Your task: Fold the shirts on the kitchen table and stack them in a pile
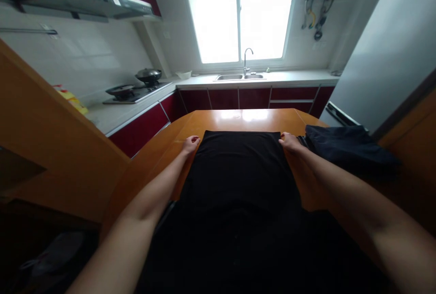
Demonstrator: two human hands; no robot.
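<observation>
A black shirt (243, 176) lies spread over the wooden table, with its straight hem at the far end and its wider part towards me. Small button-like spots show faintly on the near part. My left hand (191, 143) is closed with curled fingers at the hem's left corner, pinching the cloth's edge. At the right corner, my right hand (288, 141) has thumb and fingers closed on the fabric. Just right of that hand rests a folded dark blue garment (347, 149).
The wooden table (173, 133) has a rounded left edge. Beyond it, a counter holds a sink (230, 77) with a faucet (245, 60). On the left stand a stove (138, 95), a lidded pot (148, 74) and a pan (120, 90). A fridge (384, 58) stands at right.
</observation>
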